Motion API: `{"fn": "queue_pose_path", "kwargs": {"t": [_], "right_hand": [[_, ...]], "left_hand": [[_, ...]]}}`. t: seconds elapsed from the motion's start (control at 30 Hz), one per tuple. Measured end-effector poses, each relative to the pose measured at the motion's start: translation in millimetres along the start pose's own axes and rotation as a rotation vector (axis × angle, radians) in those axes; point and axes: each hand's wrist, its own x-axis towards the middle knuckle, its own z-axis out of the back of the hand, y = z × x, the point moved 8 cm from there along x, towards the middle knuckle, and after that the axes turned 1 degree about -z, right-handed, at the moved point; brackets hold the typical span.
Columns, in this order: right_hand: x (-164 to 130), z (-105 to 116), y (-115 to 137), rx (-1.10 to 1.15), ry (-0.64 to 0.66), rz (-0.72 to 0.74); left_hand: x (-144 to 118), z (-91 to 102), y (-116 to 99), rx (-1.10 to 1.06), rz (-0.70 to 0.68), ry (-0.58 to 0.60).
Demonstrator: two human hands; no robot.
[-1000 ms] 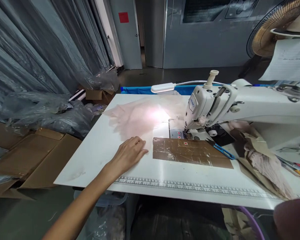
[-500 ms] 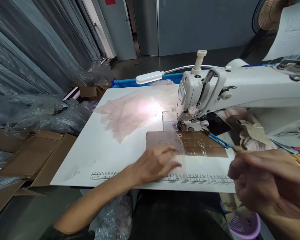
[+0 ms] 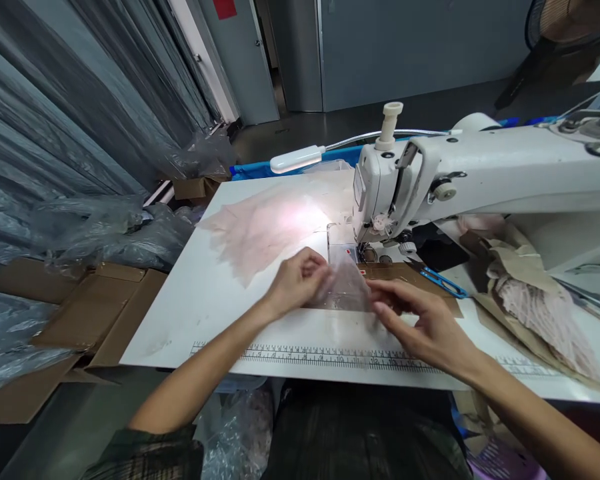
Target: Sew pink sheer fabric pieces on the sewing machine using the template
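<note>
A small piece of sheer pale-pink fabric (image 3: 347,283) is stretched between my hands, just in front of the sewing machine's needle area. My left hand (image 3: 300,280) pinches its left edge, fingers curled and slightly blurred. At its right edge, my right hand (image 3: 423,320) has thumb and forefinger closed on the fabric. Under it and to the right lies a brown taped board (image 3: 395,272). The white sewing machine (image 3: 385,193) stands directly beyond, its presser foot partly hidden. A larger pink sheer fabric (image 3: 260,230) is spread on the table to the left.
Blue thread snips (image 3: 445,283) lie right of the needle. Gathered pink strips in brown paper (image 3: 545,313) rest at the right. A printed ruler (image 3: 305,357) runs along the white table's front edge. A white lamp (image 3: 297,160) shines from behind; an open cardboard box (image 3: 87,313) sits left.
My right hand has come in from the right to the small fabric's right edge. My left hand has moved up and curled onto its left edge. Gathered strips now show at right.
</note>
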Motion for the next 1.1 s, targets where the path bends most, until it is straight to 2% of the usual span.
{"fn": "queue_pose_path", "kwargs": {"t": [0.07,0.1,0.17,0.23,0.3,0.4,0.47,0.53,0.6,0.7,0.77,0.83,0.93,1.0,1.07,1.1], "right_hand": [[0.6,-21.6,-7.6,0.152,0.228,-0.133],[-1.0,-31.2,-7.1,0.231,0.33,-0.169],[-6.0,-43.0,-3.9,0.346,0.465,-0.214],[-12.4,-46.2,-5.8,0.445,0.523,-0.294],[-20.1,-45.5,-12.8,0.577,0.569,-0.419],[-24.5,-43.3,-26.7,0.694,0.678,-0.561],[-15.5,-41.0,-40.7,0.629,0.714,-0.586],[7.1,-31.1,-61.3,0.472,0.56,-0.567],[28.2,-20.9,-79.0,0.283,0.387,-0.532],[43.3,-20.1,-90.6,0.142,0.31,-0.462],[45.1,-22.1,-93.1,0.133,0.301,-0.438],[45.3,-20.6,-91.7,0.113,0.282,-0.412],[49.1,-11.6,-79.2,-0.05,0.247,-0.294],[51.9,-1.3,-75.0,-0.155,0.186,-0.282],[55.1,12.4,-67.7,-0.325,0.076,-0.224],[55.5,15.0,-64.4,-0.395,0.065,-0.193]], "left_hand": [[-16.3,-32.4,-16.8,-0.297,0.083,0.214],[-24.8,-46.1,-27.8,-0.361,0.096,0.322],[-34.6,-53.4,-47.4,-0.338,0.057,0.367],[-36.1,-42.1,-60.0,-0.259,0.016,0.287],[-32.6,-22.0,-65.9,-0.255,0.009,0.181],[-20.7,1.9,-61.7,-0.336,0.056,0.119],[-7.2,14.7,-51.7,-0.295,0.075,0.068],[9.0,27.9,-40.5,-0.127,0.034,-0.032],[24.0,34.6,-31.7,0.151,-0.06,-0.101],[35.7,33.4,-25.2,0.612,-0.27,-0.197],[34.0,25.7,-24.9,0.779,-0.432,-0.237],[26.9,9.6,-26.4,0.772,-0.601,-0.158],[11.3,-22.6,-29.9,0.6,-0.771,0.138],[4.5,-38.6,-29.4,0.565,-0.781,0.285],[5.7,-46.2,-23.6,0.64,-0.725,0.327],[8.3,-47.4,-19.1,0.688,-0.685,0.328]]}}
